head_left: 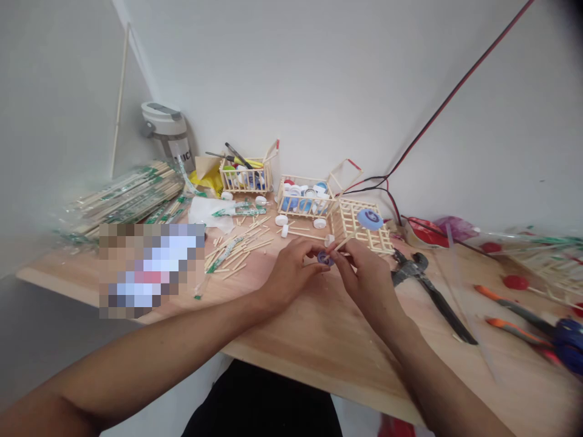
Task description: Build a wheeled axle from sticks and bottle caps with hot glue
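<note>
Over the wooden table, my left hand [291,270] pinches a blue bottle cap [324,259] between thumb and fingers. Close against it, my right hand [367,276] is closed on a thin wooden stick [345,241], whose near end meets that cap; whether it goes through is too small to tell. A second blue bottle cap [370,220] appears at the stick's far end. Behind my hands lies a stick frame [359,212] like a small crate. Left of it stands a little stick cart [303,203] on white cap wheels, filled with bottle caps.
Another stick cart [246,176] holds caps and pens. Loose cut sticks [241,249] and a blurred-out screen [155,267] lie left, with wrapped chopsticks [132,194] and a tumbler [166,130] behind. Dark pliers [428,285], orange-handled pliers [514,303] and a glue stick [469,303] lie right.
</note>
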The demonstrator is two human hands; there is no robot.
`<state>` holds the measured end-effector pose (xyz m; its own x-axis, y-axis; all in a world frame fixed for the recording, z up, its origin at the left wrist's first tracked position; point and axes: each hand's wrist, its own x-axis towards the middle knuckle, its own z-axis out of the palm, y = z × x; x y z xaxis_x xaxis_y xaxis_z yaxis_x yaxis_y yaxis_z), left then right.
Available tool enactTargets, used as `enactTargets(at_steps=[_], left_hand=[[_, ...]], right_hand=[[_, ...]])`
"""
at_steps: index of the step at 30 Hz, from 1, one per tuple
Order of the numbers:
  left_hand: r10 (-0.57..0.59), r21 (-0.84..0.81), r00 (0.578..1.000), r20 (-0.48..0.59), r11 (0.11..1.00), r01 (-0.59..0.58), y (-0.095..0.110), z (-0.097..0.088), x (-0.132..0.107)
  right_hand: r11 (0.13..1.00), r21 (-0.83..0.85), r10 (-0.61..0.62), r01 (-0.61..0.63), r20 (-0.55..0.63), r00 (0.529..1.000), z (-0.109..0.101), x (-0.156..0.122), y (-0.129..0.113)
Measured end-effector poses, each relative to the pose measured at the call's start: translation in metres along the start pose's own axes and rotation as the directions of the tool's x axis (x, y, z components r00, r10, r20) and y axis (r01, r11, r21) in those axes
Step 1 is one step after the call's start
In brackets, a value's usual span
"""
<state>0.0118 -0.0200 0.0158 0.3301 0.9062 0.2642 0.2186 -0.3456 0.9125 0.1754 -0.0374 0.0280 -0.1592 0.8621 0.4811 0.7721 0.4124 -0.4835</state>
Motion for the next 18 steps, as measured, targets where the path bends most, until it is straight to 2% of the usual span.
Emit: enactTargets(at_steps=[18], left_hand=[[0.019,0.037,1.000,0.012,0.999,-0.019,-0.0021,-0.0004,-0.0003]], right_hand=[[1.000,0.004,0.020,-0.020,0.013,1.000,0.0015,-0.0005,0.0000]])
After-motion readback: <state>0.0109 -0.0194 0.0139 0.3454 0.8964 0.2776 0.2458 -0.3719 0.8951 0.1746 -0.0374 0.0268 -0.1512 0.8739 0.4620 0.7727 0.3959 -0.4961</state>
